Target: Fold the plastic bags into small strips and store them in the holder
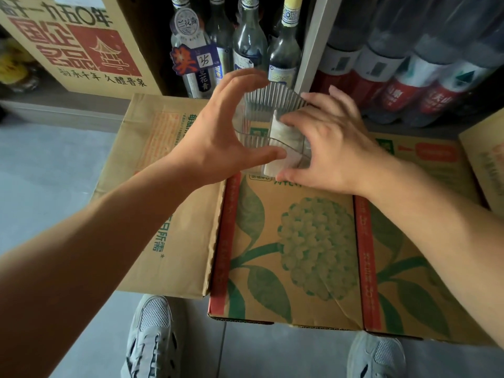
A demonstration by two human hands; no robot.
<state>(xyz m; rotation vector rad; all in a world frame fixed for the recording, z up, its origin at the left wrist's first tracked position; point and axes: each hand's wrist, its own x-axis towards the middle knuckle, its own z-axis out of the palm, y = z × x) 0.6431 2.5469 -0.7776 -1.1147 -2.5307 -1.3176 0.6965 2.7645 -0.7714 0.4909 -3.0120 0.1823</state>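
Closest of all is the left forearm [95, 255], reaching forward over the grey shoes [152, 336] and the tiled floor to a flat cardboard box [300, 241] printed with a green flower, which serves as the work surface. On the far edge of that box stands the holder [270, 96], a clear ribbed container. The left hand [218, 124] grips it, thumb against the near wall and fingers curved over the far rim, probably to keep so light a container from tipping or sliding while it is being filled. The right hand [335, 148] holds the folded bag [281, 137], a short white strip, between index fingertip at its far end and thumb at its near end, with the other fingers spread over the holder's right rim. The strip already sits within the clear walls, toward the right side, so the storing step looks nearly done for this bag. Holding it by both ends likely keeps the folds from springing open on release. Glass bottles [251, 42] stand on the shelf just behind.
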